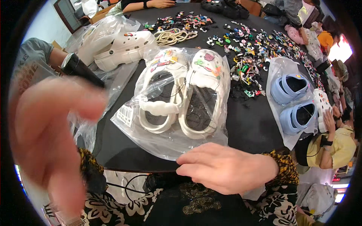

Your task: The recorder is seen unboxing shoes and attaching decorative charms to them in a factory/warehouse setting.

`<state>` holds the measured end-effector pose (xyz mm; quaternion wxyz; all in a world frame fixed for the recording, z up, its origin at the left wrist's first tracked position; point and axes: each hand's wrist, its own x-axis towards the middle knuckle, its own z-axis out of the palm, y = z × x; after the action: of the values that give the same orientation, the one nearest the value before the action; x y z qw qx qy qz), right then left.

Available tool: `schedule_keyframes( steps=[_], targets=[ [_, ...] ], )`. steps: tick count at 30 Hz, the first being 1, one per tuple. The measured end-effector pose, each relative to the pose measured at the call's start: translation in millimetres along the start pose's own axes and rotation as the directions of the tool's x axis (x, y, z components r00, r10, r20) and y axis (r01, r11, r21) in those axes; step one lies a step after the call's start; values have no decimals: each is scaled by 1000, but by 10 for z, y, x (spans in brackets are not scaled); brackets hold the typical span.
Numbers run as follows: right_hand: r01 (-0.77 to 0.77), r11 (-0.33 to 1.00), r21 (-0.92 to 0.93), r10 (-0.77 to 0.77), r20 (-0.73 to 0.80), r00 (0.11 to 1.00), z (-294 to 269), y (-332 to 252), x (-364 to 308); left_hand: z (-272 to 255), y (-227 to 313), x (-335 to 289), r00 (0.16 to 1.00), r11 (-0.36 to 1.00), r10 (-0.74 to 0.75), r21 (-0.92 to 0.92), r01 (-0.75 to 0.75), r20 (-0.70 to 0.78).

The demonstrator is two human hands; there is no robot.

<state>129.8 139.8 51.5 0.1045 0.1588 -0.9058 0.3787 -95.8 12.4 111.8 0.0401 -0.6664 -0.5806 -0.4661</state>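
Note:
A pair of white clogs (203,81) with colourful charms on their toes lies inside a clear plastic bag (154,145), heels facing me. My right hand (230,167) is at the bag's lower edge by the table's front, its fingers stretched to the left and close together. Its thumb is hidden, and I see nothing held in it. Large and blurred at the left, my left hand (49,132) is raised well above the table, with thumb and fingers apart and nothing visible between them. A printed label shows on the bag's left corner.
More white clogs (126,51) and plastic wrapping lie at the far left, beside beige cords (175,36). Piles of small coloured charms (249,49) spread across the back. Blue clogs (288,88) rest on plastic at the right. Other people sit around the dark table (249,124).

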Motion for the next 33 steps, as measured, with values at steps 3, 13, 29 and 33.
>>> schedule_keyframes(
  steps=[3, 13, 29, 33],
  targets=[
    [15, 967, -253, 5, 79, 997, 118, 60, -60, -133, -120, -136, 982, 984, -124, 146, 103, 140],
    [-237, 623, -745, 183, -156, 971, 5, 413, -239, 45, -830, -655, 757, 874, -484, 284, 395, 439],
    [-370, 703, -608, 43, -482, 875, -600, 264, -518, 833, -331, -506, 781, 798, -383, -250, 549, 493],
    [-151, 923, -354, 45, -289, 956, -220, 165, -510, 985, -211, -474, 826, 802, -307, -340, 492, 472]
  ],
)
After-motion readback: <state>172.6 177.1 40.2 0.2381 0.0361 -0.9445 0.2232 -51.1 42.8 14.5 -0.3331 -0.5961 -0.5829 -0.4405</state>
